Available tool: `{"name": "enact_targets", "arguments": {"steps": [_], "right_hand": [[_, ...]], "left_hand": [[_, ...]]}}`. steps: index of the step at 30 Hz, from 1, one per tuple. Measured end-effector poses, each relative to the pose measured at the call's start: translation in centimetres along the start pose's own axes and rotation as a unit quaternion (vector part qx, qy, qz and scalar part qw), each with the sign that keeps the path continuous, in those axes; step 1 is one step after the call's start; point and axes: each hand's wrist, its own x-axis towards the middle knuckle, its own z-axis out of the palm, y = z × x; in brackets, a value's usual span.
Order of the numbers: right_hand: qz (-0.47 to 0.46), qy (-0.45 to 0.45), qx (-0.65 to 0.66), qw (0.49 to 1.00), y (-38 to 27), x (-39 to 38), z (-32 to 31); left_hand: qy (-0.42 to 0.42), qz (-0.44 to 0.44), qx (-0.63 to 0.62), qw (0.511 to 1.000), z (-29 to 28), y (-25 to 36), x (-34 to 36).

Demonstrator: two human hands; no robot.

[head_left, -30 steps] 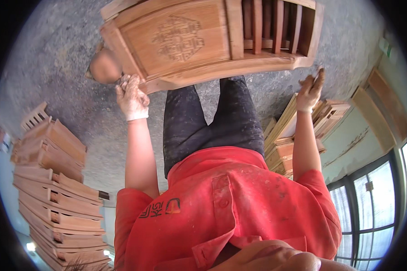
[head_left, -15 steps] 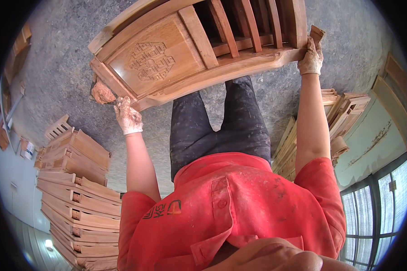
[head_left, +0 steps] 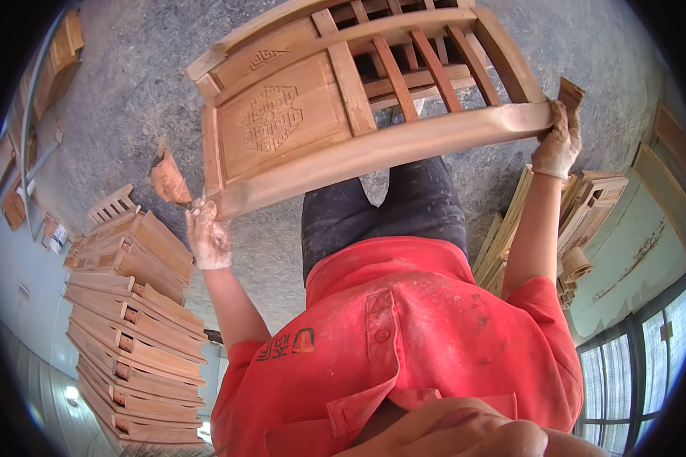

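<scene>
A carved wooden panel frame (head_left: 282, 129) with slats at its right end is held across the front of my thighs. My left hand (head_left: 208, 232), in a pale, dusty glove, is closed at the near left corner. My right hand (head_left: 558, 145), gloved alike, grips the near right corner, fingers wrapped over the edge. A brown, worn sheet (head_left: 169, 179), like sandpaper, sticks out beside my left fingers. Another brown piece (head_left: 571, 93) juts above my right hand. Behind the held frame lies a similar carved frame (head_left: 261, 58), partly hidden by it.
Stacked wooden frames (head_left: 133, 343) rise high at the left. Wooden parts (head_left: 587, 209) lean near the wall at the right, with flat panels (head_left: 659, 167) beyond. More wooden pieces (head_left: 53, 57) stand at the far left on the grey mottled floor (head_left: 129, 84).
Both hands have come closer to me, the right one also farther right. The held frame has come along, its near rail tipped up, exposing more of the frame behind.
</scene>
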Motion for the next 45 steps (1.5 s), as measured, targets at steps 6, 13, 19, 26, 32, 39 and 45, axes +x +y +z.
{"name": "enact_targets", "arguments": {"steps": [6,13,19,26,32,39,45], "right_hand": [[-0.267,0.030,-0.172,0.948,-5.7,0.3,1.2],[-0.115,-0.100,0.058,0.987,-6.8,-1.2,1.1],[-0.298,-0.103,-0.094,0.944,-3.9,-4.6,-1.7],[-0.349,-0.186,-0.292,0.871,-6.9,-8.0,-2.8],[-0.382,-0.239,-0.328,0.831,-8.5,-9.6,-1.6],[-0.416,-0.328,-0.308,0.791,-10.5,-16.6,3.0],[-0.463,-0.406,-0.341,0.711,-11.8,-23.2,8.6]], "left_hand": [[-0.091,0.198,0.036,0.975,3.3,3.2,0.9],[-0.073,0.140,-0.003,0.987,3.7,7.1,5.0],[-0.067,0.105,0.020,0.992,5.8,8.5,6.1],[-0.029,0.154,0.014,0.988,5.6,8.0,6.1],[-0.060,0.148,-0.020,0.987,3.0,7.0,8.6],[-0.121,0.150,-0.250,0.949,3.7,6.4,4.1],[-0.002,0.159,-0.273,0.949,-3.3,5.8,1.8]]}}
